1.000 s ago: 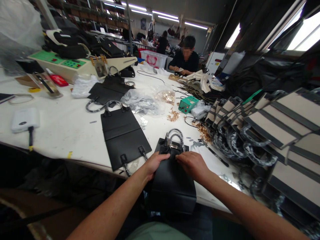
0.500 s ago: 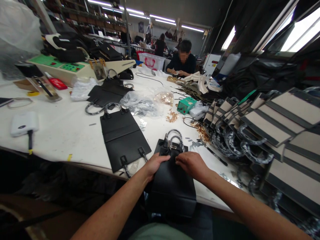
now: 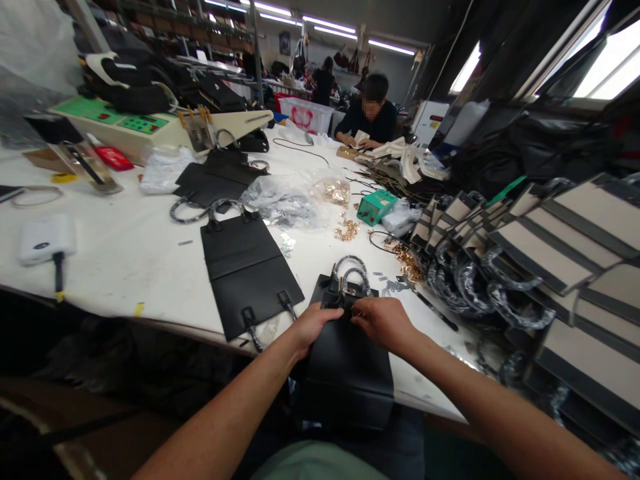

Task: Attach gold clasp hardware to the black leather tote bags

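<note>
A black handbag (image 3: 345,373) lies at the table's front edge, its lower part hanging toward my lap. Its two wrapped handles (image 3: 351,263) arch up at the far end, near a small metal fitting (image 3: 349,288). My left hand (image 3: 313,328) grips the bag's left side, thumb flat on top and fingers underneath. On the right, my right hand (image 3: 383,321) is curled with fingertips pinched at the bag's upper face; a tiny shiny piece seems to show there, too small to name. To the left lies a flat black bag panel (image 3: 247,273) with handles at both ends.
Gold hardware pieces (image 3: 347,231) lie mid-table near a green box (image 3: 376,207). Stacked bag panels (image 3: 550,240) with wrapped handles crowd the right. A white power bank (image 3: 46,239) sits left. Across the table, a co-worker (image 3: 369,113) handles pale pieces.
My hands stay at the same spot on the bag, with only slight shifts. The camera view has moved a little. The co-worker across the table has raised a pale piece.
</note>
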The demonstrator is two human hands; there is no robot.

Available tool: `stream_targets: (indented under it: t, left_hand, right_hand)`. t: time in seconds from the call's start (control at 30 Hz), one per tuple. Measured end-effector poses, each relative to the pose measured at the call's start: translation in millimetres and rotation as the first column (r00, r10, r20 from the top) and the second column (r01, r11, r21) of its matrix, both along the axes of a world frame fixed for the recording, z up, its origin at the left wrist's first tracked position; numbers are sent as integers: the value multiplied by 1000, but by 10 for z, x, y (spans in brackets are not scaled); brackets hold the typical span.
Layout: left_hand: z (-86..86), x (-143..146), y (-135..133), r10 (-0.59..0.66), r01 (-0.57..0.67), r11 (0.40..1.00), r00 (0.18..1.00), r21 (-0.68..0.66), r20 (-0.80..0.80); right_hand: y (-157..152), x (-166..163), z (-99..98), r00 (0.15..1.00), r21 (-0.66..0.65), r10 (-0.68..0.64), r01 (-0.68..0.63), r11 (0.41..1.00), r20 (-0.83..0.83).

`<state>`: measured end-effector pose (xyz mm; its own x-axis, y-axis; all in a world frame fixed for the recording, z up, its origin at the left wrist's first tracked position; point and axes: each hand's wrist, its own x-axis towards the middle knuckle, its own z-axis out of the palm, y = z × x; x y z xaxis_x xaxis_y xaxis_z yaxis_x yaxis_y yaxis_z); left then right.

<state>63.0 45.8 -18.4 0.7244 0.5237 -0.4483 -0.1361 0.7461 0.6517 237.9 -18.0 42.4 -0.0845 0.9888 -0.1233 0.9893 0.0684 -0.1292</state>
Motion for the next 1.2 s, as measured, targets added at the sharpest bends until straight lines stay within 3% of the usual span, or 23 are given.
stream_targets:
  t: [0.1, 0.3, 0.53, 0.9, 1.2]
  left_hand:
    - [-17, -1, 4, 3, -3, 1000, 1000, 7, 0]
    - [-29, -4, -9, 17, -17, 1000, 1000, -7, 12]
    - [-41, 5, 11, 22, -22, 1000, 1000, -9, 10]
    - [-83, 2, -16, 29, -28, 999, 999, -29, 32]
    - [-74, 3, 6, 49, -48, 999, 999, -21, 20]
  right_hand:
    - [11, -10, 20, 999, -11, -21, 21, 1000, 25]
    - [-22, -23, 30, 991, 8, 99, -100, 995, 91]
    - [-27, -54, -57, 993, 62, 68, -74, 995, 101]
    - [4, 0, 50, 988, -44, 145, -143, 989, 55]
    - [18, -160, 19, 946, -90, 206, -189, 978, 249]
